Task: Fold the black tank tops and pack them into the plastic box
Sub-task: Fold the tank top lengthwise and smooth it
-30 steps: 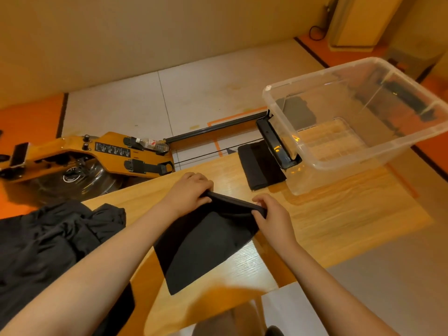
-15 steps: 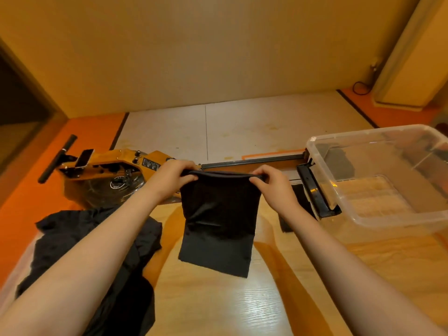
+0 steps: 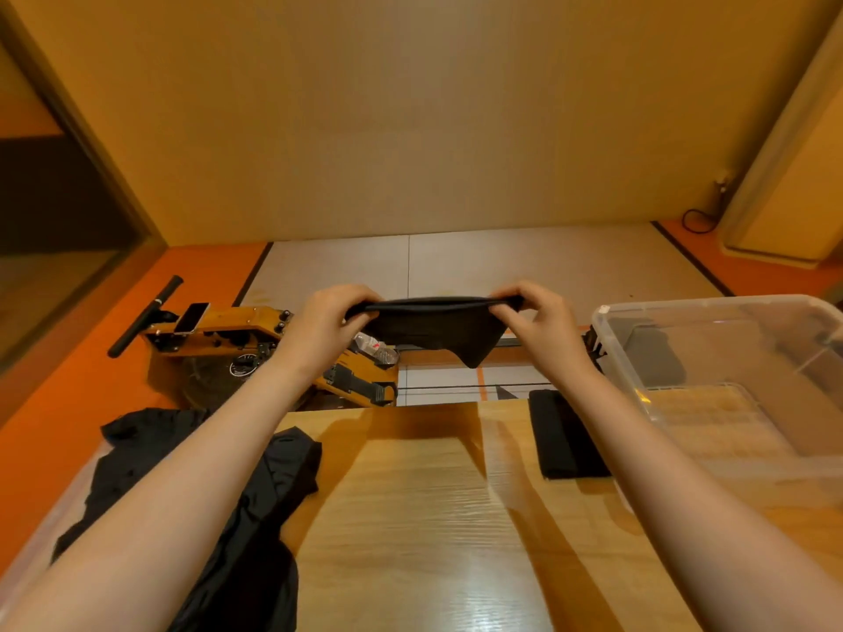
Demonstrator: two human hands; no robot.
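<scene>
Wooden desk [image 3: 410, 517], beige wall behind. Left hand [image 3: 326, 328] and right hand [image 3: 543, 328] each pinch an end of a tank top [image 3: 438, 330], held taut above the desk. Clear box [image 3: 711, 385] right of right hand; unfolded pile [image 3: 182, 472] below left hand; folded top [image 3: 563, 435] beside box.

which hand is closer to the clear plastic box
Right. The right hand is just left of the plastic box; the left hand is farther left, gripping the tank top's other end.
</scene>
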